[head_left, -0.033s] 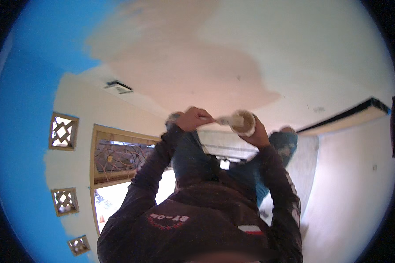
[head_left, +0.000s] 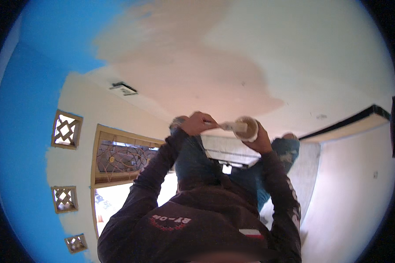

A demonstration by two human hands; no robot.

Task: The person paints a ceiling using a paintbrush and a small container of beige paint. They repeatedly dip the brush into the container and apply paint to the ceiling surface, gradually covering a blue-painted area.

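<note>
My left hand (head_left: 200, 123) is closed around the handle of a paintbrush (head_left: 227, 126), which points to the right. The bristles lie over the mouth of a small round container (head_left: 251, 126), in front of its inner wall; I cannot tell whether they touch it. My right hand (head_left: 261, 141) grips this pale-rimmed, tan container from its right side, with its mouth turned toward me. Both hands are raised in front of my body, close together, above my knees in blue trousers.
Beyond my hands spreads a pale surface with a pinkish-beige patch (head_left: 197, 74). At the left, a blue-painted area (head_left: 35, 109) borders cream wall with lattice vent openings (head_left: 66, 129) and a wood-framed opening (head_left: 95, 171). A dark-edged ledge (head_left: 351, 123) juts out at the right.
The whole view has shifted slightly, the surroundings moving a little right and mostly down in the picture. Paintbrush and container stay in my hands, nearly the same way relative to each other.
</note>
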